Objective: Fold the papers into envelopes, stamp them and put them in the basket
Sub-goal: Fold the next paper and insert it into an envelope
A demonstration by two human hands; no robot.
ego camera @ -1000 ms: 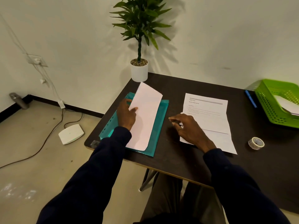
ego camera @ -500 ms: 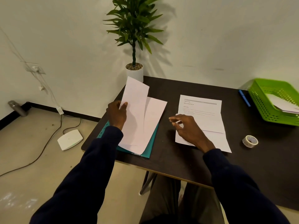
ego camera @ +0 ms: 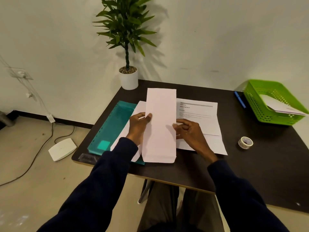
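A long white envelope (ego camera: 160, 124) is held up on end over the table's front middle. My left hand (ego camera: 138, 126) grips its left edge, thumb on the front. My right hand (ego camera: 189, 131) pinches its right edge with curled fingers. A second white sheet (ego camera: 122, 139) lies under it on a teal folder (ego camera: 113, 124). A printed letter (ego camera: 200, 118), creased across, lies flat to the right, partly under my right hand. The green basket (ego camera: 260, 104) stands at the far right with a white envelope (ego camera: 280, 106) in it.
A tape roll (ego camera: 245, 142) lies on the dark table (ego camera: 267, 156) right of the letter. A blue pen (ego camera: 240, 99) lies beside the basket. A potted plant (ego camera: 128, 79) stands at the back left corner. A white box (ego camera: 62, 149) and cables are on the floor.
My left hand lifted the envelope off the teal folder and carried it right to the table's middle. My right hand left the printed letter and took the envelope's right edge.
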